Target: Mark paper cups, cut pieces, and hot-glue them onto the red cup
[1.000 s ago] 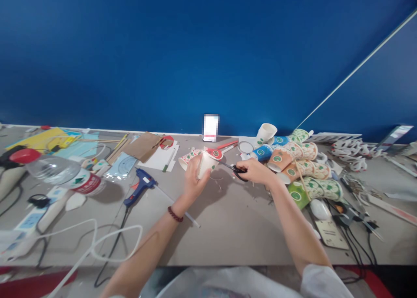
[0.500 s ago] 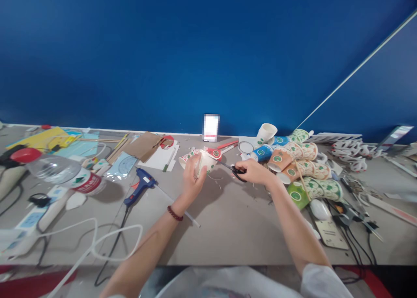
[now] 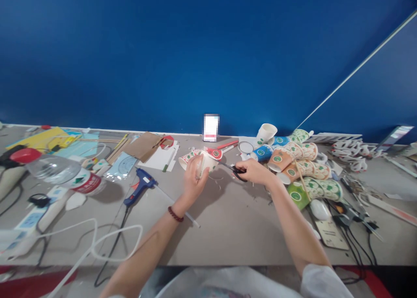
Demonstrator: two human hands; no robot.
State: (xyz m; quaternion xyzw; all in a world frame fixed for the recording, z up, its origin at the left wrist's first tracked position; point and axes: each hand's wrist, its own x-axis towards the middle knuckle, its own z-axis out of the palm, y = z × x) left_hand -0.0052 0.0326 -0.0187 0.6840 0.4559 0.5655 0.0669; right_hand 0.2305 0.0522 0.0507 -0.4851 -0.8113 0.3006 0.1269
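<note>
My left hand point(image 3: 194, 176) is closed around a white paper cup point(image 3: 207, 163) with green print, tilted above the grey table. In my right hand point(image 3: 254, 172) are black-handled scissors point(image 3: 237, 171), their blades pointing left to the cup's edge. How far the blades are apart I cannot make out. Just behind the held cup lie red-printed paper cups point(image 3: 215, 153), partly hidden by it and by my left hand. Thin curled scraps point(image 3: 217, 179) rest on the table beneath the scissors.
Stacked paper cups point(image 3: 295, 172) lie to the right. On the left are a blue glue gun point(image 3: 140, 186), a plastic bottle point(image 3: 61, 171), a power strip point(image 3: 39, 217) and a looping white cable point(image 3: 94, 241). A lit phone point(image 3: 211, 127) leans on the blue wall.
My left hand and the cup in it have turned slightly and shifted a little to the right. My right hand with the scissors has stayed almost in place.
</note>
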